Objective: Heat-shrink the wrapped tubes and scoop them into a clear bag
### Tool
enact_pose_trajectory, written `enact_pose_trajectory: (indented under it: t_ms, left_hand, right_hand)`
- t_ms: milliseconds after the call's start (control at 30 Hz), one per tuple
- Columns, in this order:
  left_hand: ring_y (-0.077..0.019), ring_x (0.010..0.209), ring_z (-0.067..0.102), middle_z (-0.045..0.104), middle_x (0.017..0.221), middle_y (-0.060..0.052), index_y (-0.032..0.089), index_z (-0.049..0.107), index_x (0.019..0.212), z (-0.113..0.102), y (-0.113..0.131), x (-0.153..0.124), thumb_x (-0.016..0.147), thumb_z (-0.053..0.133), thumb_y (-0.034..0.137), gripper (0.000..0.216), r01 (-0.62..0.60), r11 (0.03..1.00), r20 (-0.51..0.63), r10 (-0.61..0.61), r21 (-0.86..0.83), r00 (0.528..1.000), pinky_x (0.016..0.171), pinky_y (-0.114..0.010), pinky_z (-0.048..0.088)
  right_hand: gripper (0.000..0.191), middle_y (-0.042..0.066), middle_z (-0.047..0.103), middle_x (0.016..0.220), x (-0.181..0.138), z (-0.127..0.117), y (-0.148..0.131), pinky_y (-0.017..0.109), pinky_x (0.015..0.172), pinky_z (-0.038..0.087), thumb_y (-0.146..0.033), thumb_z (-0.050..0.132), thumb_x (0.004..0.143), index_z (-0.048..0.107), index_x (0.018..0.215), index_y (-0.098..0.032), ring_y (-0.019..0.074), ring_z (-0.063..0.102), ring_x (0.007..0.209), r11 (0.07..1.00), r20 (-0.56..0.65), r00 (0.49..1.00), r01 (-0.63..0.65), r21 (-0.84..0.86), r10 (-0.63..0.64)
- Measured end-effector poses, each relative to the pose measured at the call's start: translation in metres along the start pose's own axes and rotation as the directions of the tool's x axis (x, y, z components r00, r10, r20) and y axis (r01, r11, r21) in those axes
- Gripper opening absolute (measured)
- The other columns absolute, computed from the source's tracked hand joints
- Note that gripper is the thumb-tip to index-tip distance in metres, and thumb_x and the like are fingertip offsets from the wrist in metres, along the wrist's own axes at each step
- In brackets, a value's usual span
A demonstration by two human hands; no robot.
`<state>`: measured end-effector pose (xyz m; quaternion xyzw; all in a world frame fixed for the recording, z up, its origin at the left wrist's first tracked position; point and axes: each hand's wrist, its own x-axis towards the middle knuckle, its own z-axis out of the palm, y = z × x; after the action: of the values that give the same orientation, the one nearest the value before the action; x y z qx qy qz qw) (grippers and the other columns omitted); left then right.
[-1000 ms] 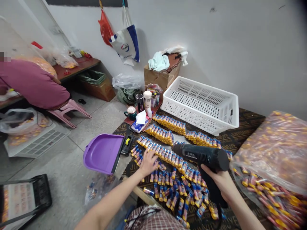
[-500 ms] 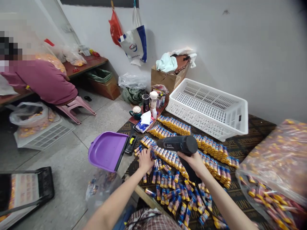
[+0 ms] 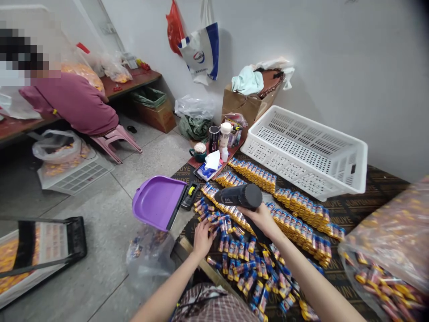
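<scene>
One dark pistol-shaped tool [image 3: 236, 195] held over many small cylinders [image 3: 241, 250]

At the far left, a co-worker in a pink top [image 3: 78, 105] is seated on a pink plastic stool [image 3: 115, 139]. A purple dustpan [image 3: 157, 201] is seen just left of the black printed tabletop [image 3: 351, 203], and beyond it a dark green mug [image 3: 200, 154] is grouped with a white bottle [image 3: 225, 134].

Nearer, the left hand [image 3: 203, 239] is placed at the left end of the loose blue-and-yellow cylinders, its fingers bent and slightly apart; whether any piece is pinched beneath them cannot be told. To its right, the loose cylinders are scattered across the near part of the tabletop.

The tool is gripped by its handle in the right hand [image 3: 263, 219], its barrel pointed left. Farther right, more cylinders are piled in stacked rows [image 3: 301, 229]. Behind these, a white perforated basket [image 3: 284, 166] is set against the wall side. At the right edge, a clear plastic bag [image 3: 395, 228] is filled with yellow and pink pieces.
</scene>
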<state>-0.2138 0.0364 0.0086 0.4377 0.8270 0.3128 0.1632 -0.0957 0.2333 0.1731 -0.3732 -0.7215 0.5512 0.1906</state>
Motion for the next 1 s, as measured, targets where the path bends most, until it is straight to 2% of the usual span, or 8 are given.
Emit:
enact_pose_trajectory:
  t_ms: [133, 333, 533, 700, 867, 1000]
  left_hand:
    - [-0.0236, 0.107, 0.05, 0.057, 0.111, -0.009, 0.02, 0.06, 0.103, -0.008, -0.011, -0.009, 0.074, 0.047, 0.008, 0.033, 0.009, 1.0, -0.022, -0.009, -0.016, 1.0, 0.094, -0.045, 0.041]
    - [-0.023, 0.101, 0.052, 0.059, 0.103, -0.007, 0.02, 0.061, 0.095, -0.013, -0.03, -0.024, 0.074, 0.049, 0.012, 0.026, 0.028, 1.0, -0.029, -0.028, -0.002, 0.999, 0.09, -0.043, 0.044]
    - [-0.0238, 0.099, 0.054, 0.06, 0.102, -0.008, 0.019, 0.062, 0.093, -0.021, -0.056, -0.048, 0.075, 0.047, 0.015, 0.024, 0.022, 0.999, -0.022, -0.021, 0.026, 1.0, 0.09, -0.044, 0.044]
    - [-0.0261, 0.097, 0.054, 0.062, 0.1, -0.008, 0.02, 0.062, 0.09, -0.035, -0.079, -0.081, 0.074, 0.046, 0.019, 0.023, 0.067, 0.992, -0.014, -0.066, 0.107, 0.998, 0.086, -0.044, 0.045]
    - [-0.0258, 0.096, 0.055, 0.062, 0.1, -0.009, 0.019, 0.063, 0.088, -0.053, -0.082, -0.127, 0.074, 0.045, 0.021, 0.023, 0.128, 0.98, -0.088, -0.115, 0.151, 0.989, 0.086, -0.043, 0.046]
    - [-0.025, 0.094, 0.057, 0.063, 0.098, -0.008, 0.019, 0.065, 0.085, -0.065, -0.074, -0.158, 0.072, 0.046, 0.022, 0.023, 0.179, 0.974, -0.129, -0.162, 0.139, 0.978, 0.085, -0.042, 0.047]
  right_hand:
    - [0.037, 0.006, 0.068, 0.103, -0.027, -0.022, 0.004, 0.04, 0.089, 0.044, -0.039, 0.07, 0.067, 0.068, 0.096, -0.016, 0.0258, 0.06, 0.095, 0.999, -0.007, 0.999, -0.041, -0.026, 0.04]
    - [0.042, 0.007, 0.069, 0.103, -0.082, -0.058, 0.016, 0.044, 0.092, 0.042, -0.042, 0.072, 0.063, 0.068, 0.096, -0.017, 0.028, 0.06, 0.097, 0.979, -0.156, 0.971, -0.192, -0.062, 0.181]
    - [0.048, 0.008, 0.069, 0.103, -0.147, -0.095, 0.029, 0.044, 0.092, 0.044, -0.042, 0.074, 0.06, 0.067, 0.1, -0.016, 0.0292, 0.06, 0.098, 0.939, -0.332, 0.887, -0.343, -0.007, 0.322]
    - [0.05, 0.008, 0.07, 0.096, -0.194, -0.126, 0.034, 0.041, 0.08, 0.051, -0.042, 0.076, 0.056, 0.068, 0.098, -0.016, 0.0304, 0.063, 0.092, 0.921, -0.443, 0.817, -0.385, 0.059, 0.37]
    - [0.049, 0.009, 0.071, 0.091, -0.206, -0.139, 0.045, 0.04, 0.077, 0.053, -0.042, 0.075, 0.057, 0.068, 0.098, -0.016, 0.0304, 0.064, 0.088, 0.92, -0.448, 0.806, -0.371, 0.126, 0.386]
    - [0.056, 0.008, 0.07, 0.098, -0.188, -0.119, 0.051, 0.04, 0.081, 0.052, -0.042, 0.075, 0.058, 0.064, 0.106, -0.016, 0.0287, 0.063, 0.092, 0.94, -0.434, 0.835, -0.272, 0.206, 0.337]
